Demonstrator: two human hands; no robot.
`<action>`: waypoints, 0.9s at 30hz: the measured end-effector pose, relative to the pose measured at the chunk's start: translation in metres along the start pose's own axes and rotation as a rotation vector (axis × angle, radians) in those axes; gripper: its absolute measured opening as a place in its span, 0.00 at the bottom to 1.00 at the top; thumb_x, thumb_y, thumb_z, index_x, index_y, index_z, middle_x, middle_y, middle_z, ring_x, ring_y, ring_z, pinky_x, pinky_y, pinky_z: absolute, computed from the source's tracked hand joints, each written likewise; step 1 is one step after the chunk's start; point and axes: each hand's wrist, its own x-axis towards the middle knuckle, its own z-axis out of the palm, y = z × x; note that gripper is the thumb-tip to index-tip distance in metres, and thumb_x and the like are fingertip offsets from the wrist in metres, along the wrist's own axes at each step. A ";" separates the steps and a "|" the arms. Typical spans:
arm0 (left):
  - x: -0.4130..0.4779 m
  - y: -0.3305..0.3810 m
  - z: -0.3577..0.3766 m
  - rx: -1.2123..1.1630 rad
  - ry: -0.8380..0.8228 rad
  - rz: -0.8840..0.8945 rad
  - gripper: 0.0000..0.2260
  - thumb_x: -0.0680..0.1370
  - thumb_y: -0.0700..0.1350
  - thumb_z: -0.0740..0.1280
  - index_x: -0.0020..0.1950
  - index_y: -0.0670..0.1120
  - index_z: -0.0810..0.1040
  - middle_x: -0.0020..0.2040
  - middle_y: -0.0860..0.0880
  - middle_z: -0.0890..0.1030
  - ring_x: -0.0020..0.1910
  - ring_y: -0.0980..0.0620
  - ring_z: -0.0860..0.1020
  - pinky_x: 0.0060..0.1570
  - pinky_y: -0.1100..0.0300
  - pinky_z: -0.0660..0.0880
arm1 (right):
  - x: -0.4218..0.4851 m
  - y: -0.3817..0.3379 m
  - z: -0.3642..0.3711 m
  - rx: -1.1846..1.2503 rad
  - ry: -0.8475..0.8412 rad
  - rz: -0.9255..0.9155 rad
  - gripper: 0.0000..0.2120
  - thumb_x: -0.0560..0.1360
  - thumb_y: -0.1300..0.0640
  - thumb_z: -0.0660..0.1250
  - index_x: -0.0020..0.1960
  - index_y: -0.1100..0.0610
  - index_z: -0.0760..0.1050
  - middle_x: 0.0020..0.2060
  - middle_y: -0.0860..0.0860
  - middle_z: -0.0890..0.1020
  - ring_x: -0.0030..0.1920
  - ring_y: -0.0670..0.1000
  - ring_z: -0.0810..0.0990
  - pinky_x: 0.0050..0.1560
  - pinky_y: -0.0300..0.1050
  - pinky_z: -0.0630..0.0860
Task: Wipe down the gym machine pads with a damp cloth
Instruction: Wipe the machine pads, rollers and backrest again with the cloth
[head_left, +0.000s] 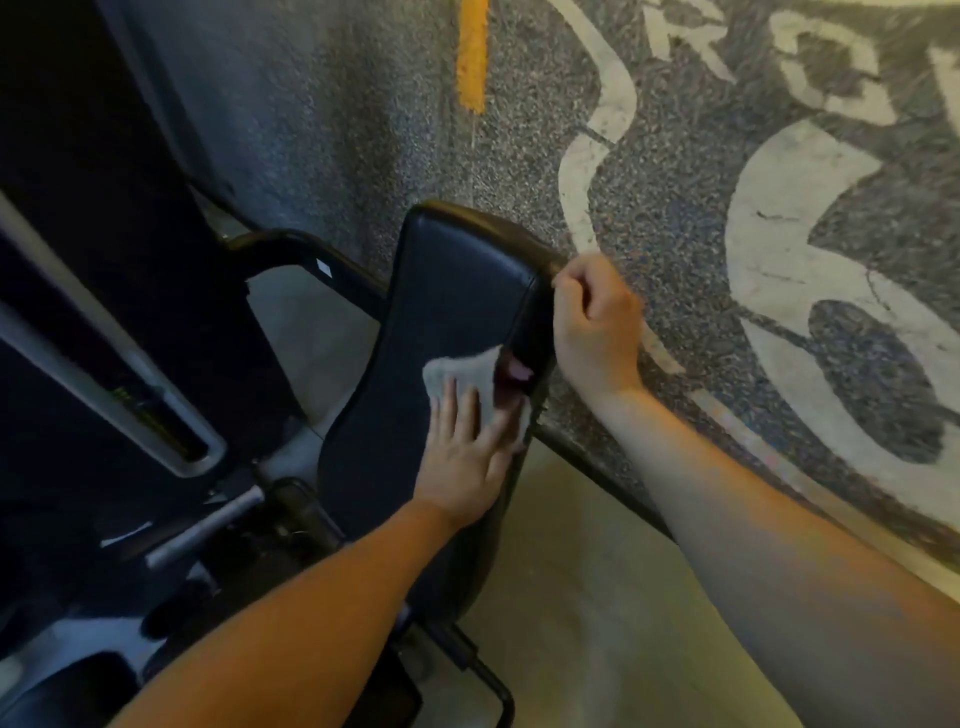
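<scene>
- Far left, the machine frame (119, 384) and a bare steel peg (208, 522) sit below the pad. If I sweep wide to the left, my forearm could knock into them.
- The black pad (447, 291) stands tilted at centre. Most of its upper face looks untouched by the cloth, so I'd guess the wipe is far from done. The risk is skipping that top half.
- The grey cloth (470, 376) lies on the pad's lower right part, just beside the right edge. It's bunched small, so each pass covers little, and it could slide off that edge and drop to the floor (675, 182).
- My left hand (462, 467) lies flat, fingers straight, pressing on the cloth. Nothing is pinched, so the cloth could slip out from under the palm.
- There's a reddish patch at the pad edge next to the cloth, and I can't tell what it is. If it's a tear, the cloth could snag on it.
- My right hand (597, 322) is curled at the pad's right edge. I can't tell whether it's gripping. If it isn't, the pad may shift under pressure.
</scene>
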 end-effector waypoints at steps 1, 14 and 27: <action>-0.013 0.001 0.006 0.003 -0.054 -0.017 0.24 0.85 0.55 0.52 0.82 0.57 0.53 0.81 0.35 0.55 0.80 0.28 0.49 0.77 0.30 0.49 | -0.016 0.007 -0.004 -0.006 -0.043 -0.007 0.06 0.79 0.62 0.62 0.44 0.58 0.74 0.34 0.48 0.76 0.35 0.49 0.74 0.38 0.51 0.70; 0.103 0.067 -0.121 0.106 -0.001 0.133 0.25 0.86 0.46 0.58 0.82 0.45 0.58 0.83 0.41 0.46 0.81 0.36 0.38 0.79 0.35 0.47 | -0.039 0.029 -0.048 0.326 -0.104 0.323 0.09 0.82 0.55 0.62 0.61 0.49 0.67 0.39 0.50 0.72 0.33 0.46 0.70 0.39 0.47 0.69; 0.129 0.086 -0.198 -0.061 -0.092 0.079 0.17 0.77 0.40 0.68 0.56 0.53 0.62 0.50 0.51 0.74 0.44 0.51 0.76 0.42 0.53 0.74 | 0.005 0.007 -0.033 -0.029 -0.364 -0.163 0.06 0.82 0.55 0.67 0.57 0.55 0.75 0.50 0.52 0.69 0.45 0.53 0.73 0.46 0.51 0.73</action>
